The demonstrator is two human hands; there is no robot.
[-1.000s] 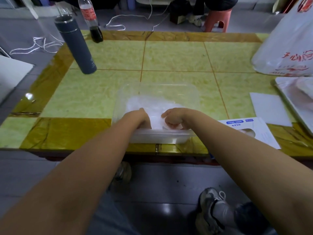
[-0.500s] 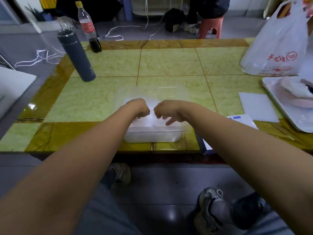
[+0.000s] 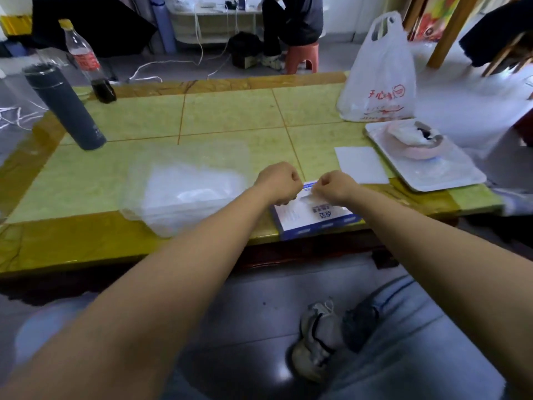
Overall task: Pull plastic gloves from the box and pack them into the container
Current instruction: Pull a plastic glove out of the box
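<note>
A clear plastic container (image 3: pixel 135 209) sits on the table's near left and holds a stack of translucent plastic gloves (image 3: pixel 187 187). To its right lies the blue-and-white glove box (image 3: pixel 314 219), at the table's front edge. Both hands hover over the box's top opening. My left hand (image 3: pixel 278 181) is curled into a fist with nothing visible in it. My right hand (image 3: pixel 334 187) is curled too, its fingertips pinching a bit of clear glove at the opening. The hands hide most of the opening.
A dark flask (image 3: pixel 65 106) and a cola bottle (image 3: pixel 86 62) stand at the far left. At the right are a white plastic bag (image 3: pixel 380 79), a white tray (image 3: pixel 450 174) with a dish, and a white paper sheet (image 3: pixel 360 164). A person sits on a stool beyond the table.
Both hands left the container and moved right to the glove box. The view swung right, so the container now lies left of the hands.
</note>
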